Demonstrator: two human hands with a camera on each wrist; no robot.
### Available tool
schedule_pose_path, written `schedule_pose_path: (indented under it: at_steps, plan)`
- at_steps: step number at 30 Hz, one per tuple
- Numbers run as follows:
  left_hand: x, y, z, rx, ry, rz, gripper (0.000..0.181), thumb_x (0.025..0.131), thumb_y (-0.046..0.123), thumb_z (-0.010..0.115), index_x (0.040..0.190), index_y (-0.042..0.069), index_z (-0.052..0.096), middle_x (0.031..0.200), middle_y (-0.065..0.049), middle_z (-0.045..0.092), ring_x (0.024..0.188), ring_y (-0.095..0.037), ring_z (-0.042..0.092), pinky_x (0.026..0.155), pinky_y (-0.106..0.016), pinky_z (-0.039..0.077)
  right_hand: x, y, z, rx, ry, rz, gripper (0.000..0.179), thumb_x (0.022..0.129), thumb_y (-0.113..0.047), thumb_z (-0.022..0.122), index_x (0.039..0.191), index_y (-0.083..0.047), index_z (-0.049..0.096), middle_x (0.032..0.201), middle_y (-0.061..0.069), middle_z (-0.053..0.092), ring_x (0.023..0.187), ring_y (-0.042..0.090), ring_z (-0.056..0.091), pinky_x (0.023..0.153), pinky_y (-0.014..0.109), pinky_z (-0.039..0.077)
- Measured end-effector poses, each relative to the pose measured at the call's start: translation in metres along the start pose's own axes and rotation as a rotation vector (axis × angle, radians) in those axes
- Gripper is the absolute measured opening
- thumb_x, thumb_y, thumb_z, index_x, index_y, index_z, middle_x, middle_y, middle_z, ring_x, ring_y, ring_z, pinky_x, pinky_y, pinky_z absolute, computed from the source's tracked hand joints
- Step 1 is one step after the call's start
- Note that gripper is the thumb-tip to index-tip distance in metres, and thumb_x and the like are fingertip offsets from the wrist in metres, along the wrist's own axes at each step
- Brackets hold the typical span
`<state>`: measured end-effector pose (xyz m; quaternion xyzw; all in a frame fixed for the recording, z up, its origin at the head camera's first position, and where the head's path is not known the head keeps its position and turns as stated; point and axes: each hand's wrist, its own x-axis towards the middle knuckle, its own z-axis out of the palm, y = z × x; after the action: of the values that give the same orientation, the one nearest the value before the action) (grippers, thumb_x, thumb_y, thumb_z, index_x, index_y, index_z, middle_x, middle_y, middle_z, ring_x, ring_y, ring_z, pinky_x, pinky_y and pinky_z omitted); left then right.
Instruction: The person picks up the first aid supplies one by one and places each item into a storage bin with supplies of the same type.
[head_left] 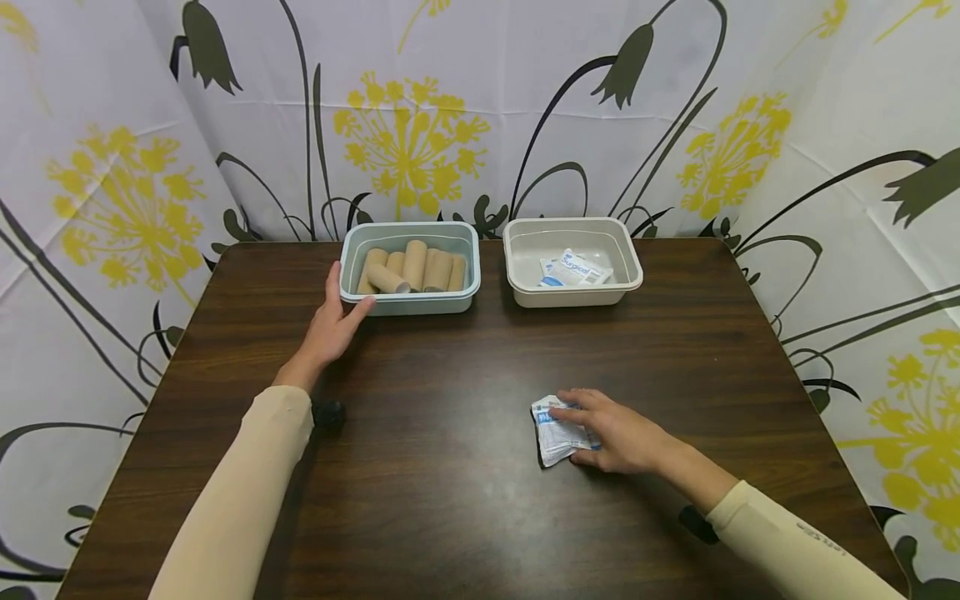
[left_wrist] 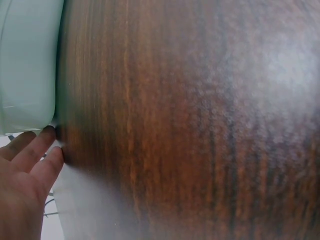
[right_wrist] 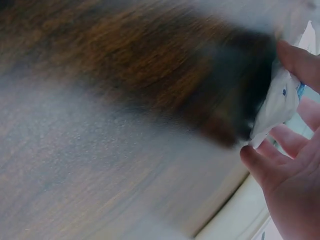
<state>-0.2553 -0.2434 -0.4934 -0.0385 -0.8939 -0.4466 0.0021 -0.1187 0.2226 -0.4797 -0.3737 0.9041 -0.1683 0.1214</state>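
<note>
My left hand (head_left: 328, 329) rests against the left front corner of a pale blue plastic bin (head_left: 408, 307). Its thumb lies at the front rim and its fairly straight fingers (left_wrist: 36, 152) touch the side. Inside that bin lie several brown cardboard tubes (head_left: 415, 265). A crinkled white-and-blue printed packet (head_left: 555, 437) is pinched between the thumb and fingers of my right hand (head_left: 618, 433), over the right middle of the table. In the right wrist view the packet (right_wrist: 276, 107) shows edge-on, with a dark shadow beside it.
To the right of the blue bin stands a beige plastic bin (head_left: 573, 297), holding white-and-blue packets (head_left: 576, 268) with "Surgical" printed on one. Both bins stand at the back edge of the dark wooden table (head_left: 420, 467). A flowered curtain (head_left: 450, 108) hangs behind.
</note>
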Motion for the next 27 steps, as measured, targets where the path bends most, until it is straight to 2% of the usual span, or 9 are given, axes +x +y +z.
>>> schedule_pose_path:
  at_steps: [10,16,21,27]
  plan:
    - [0.000,0.000,0.000,0.002,-0.007,-0.007,0.088,0.099,0.051,0.050,0.156,0.031,-0.013,0.161,-0.022,0.012,0.143,-0.045,0.018,0.111,-0.064,0.013,0.000,-0.010,-0.003,0.017,-0.007,-0.030,0.058,0.085,-0.032,0.077,0.138,-0.017,0.059,0.142,0.011,0.051,0.124,0.026,0.049,0.094,0.045,0.047]
    - [-0.002,0.001,-0.001,0.003,-0.007,-0.014,0.088,0.099,0.051,0.051,0.156,0.032,-0.013,0.161,-0.021,0.013,0.143,-0.045,0.019,0.111,-0.064,0.013,0.002,-0.018,-0.006,0.017,-0.025,-0.047,0.056,0.087,-0.035,0.075,0.138,-0.019,0.059,0.142,0.007,0.051,0.122,0.021,0.049,0.092,0.041,0.048]
    - [-0.002,0.002,-0.001,0.005,-0.005,-0.012,0.088,0.099,0.051,0.050,0.156,0.032,-0.013,0.160,-0.022,0.013,0.143,-0.045,0.019,0.110,-0.064,0.014,0.006,-0.025,-0.017,0.007,-0.019,-0.047,0.056,0.087,-0.038,0.074,0.138,-0.020,0.059,0.142,0.005,0.051,0.121,0.018,0.049,0.091,0.038,0.048]
    - [-0.001,0.003,-0.001,0.004,-0.005,-0.020,0.088,0.098,0.052,0.051,0.156,0.033,-0.012,0.161,-0.020,0.013,0.143,-0.044,0.019,0.111,-0.064,0.014,0.017,-0.019,-0.042,0.009,0.056,-0.036,0.056,0.086,-0.035,0.076,0.137,-0.017,0.060,0.142,0.010,0.051,0.123,0.024,0.050,0.092,0.042,0.047]
